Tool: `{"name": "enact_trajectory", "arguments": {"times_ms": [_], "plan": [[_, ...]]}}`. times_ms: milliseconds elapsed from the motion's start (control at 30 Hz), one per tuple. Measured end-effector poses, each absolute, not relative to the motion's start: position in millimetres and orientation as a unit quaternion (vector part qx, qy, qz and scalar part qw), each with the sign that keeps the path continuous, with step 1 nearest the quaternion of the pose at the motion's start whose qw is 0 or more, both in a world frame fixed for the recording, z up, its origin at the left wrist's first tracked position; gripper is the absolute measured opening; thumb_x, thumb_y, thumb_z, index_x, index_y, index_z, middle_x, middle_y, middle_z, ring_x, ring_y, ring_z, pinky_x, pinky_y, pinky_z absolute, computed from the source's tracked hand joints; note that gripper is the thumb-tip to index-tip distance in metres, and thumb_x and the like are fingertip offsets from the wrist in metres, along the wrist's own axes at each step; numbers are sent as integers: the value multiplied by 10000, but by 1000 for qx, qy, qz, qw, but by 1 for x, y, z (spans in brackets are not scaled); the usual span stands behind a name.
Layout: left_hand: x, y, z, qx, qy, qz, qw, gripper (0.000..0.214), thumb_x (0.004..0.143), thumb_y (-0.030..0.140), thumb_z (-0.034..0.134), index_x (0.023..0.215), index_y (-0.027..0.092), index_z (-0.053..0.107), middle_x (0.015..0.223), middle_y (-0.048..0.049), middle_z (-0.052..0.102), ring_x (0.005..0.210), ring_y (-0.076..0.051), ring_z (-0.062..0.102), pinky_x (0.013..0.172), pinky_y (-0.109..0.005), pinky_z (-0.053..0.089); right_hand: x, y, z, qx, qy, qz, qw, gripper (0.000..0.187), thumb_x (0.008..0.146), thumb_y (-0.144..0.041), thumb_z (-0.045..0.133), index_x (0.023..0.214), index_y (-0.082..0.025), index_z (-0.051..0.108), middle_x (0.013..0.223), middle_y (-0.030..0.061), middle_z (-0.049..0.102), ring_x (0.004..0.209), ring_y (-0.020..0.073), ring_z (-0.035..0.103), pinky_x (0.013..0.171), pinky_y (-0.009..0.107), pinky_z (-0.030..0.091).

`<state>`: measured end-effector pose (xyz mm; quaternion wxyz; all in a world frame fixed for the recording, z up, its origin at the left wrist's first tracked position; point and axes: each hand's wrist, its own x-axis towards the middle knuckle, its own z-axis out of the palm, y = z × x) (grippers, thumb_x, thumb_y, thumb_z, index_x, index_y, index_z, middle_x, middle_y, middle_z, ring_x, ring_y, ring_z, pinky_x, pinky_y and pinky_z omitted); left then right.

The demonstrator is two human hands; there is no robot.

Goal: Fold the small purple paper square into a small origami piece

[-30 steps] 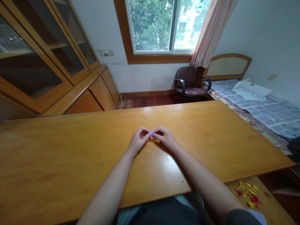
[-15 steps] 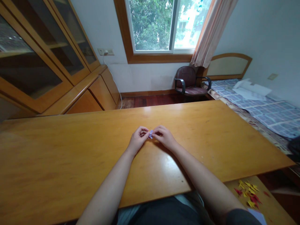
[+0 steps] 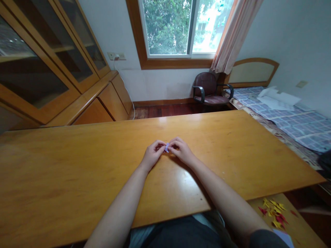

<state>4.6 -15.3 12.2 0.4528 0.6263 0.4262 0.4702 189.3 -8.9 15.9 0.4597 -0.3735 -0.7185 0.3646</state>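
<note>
A small folded piece of purple paper (image 3: pixel 167 148) is held between my two hands, just above the middle of the wooden table (image 3: pixel 77 172). My left hand (image 3: pixel 154 153) pinches its left side between thumb and fingers. On the opposite side, my right hand (image 3: pixel 181 150) pinches it the same way, fingers curled. Fingertips cover most of the paper, so its exact shape cannot be made out.
At the lower right, a lower wooden surface (image 3: pixel 305 224) bears several yellow folded paper pieces (image 3: pixel 274 208), red ones (image 3: pixel 280 219) and a pale purple sheet (image 3: pixel 283 237). Beyond the table stand a dark red armchair (image 3: pixel 210 88), a bed (image 3: pixel 297 120) and a glass-door cabinet (image 3: pixel 85 82).
Both hands keep their pinch on the purple paper and have shifted only very slightly. The paper looks turned a little between the fingertips.
</note>
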Motion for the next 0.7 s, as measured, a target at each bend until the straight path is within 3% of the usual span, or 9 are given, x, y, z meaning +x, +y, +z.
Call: {"name": "enact_trajectory", "arguments": {"times_ms": [433,700], "plan": [[7,-15,14,598,425,477,484,209,779,343,736,874,179,649,873,-35,714,813,-172,690,801,-311,559,189,-10,18,-376,-715,366,462,74,866,-239,680,823,-182,700,885,43,623,839,157,594,754,292,483],[5,-12,11,576,441,492,481,223,763,341,742,876,173,650,861,-38,712,806,-177,690,796,-314,553,192,-8,14,-365,-732,350,457,73,859,-239,682,919,-199,690,956,53,609,855,162,606,753,298,521]]}}
